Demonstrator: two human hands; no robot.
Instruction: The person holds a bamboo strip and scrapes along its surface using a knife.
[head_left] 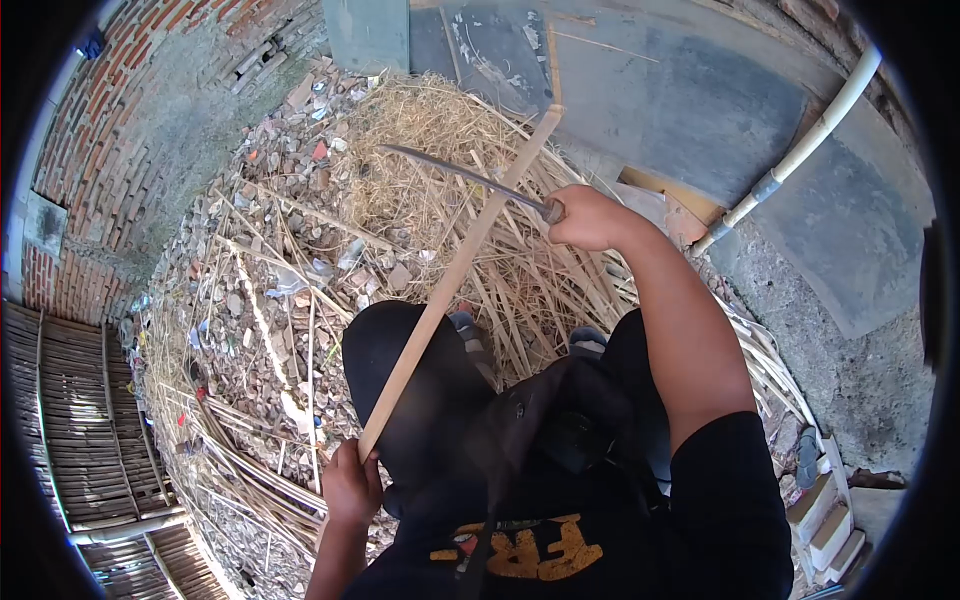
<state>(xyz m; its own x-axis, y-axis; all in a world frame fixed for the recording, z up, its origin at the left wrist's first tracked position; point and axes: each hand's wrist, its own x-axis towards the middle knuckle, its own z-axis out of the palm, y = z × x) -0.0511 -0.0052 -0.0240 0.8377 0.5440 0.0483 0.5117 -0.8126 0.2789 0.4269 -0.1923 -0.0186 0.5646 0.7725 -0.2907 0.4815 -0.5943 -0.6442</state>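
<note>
The right arm (690,330) reaches forward and inward, bare along its visible length to above the elbow, and ends in the right hand (582,218), whose fingers are curled into a firm grip. The left hand (351,482) is lower and nearer the torso, fingers wrapped round, its bare forearm (336,558) trailing behind.

My left grip (352,487) wraps the near end of a long wooden strip (438,300), which slants away from me. To the right of the strip, my right grip (588,218) holds a long knife (473,178) by its handle (553,211); the blade (440,163) crosses over the strip toward its far end, and I cannot tell whether they touch. Dry straw (410,120) lies left of the strip's far end, rubble (235,295) spreads farther left, and a white pipe (815,133) slants well to its right.
</note>
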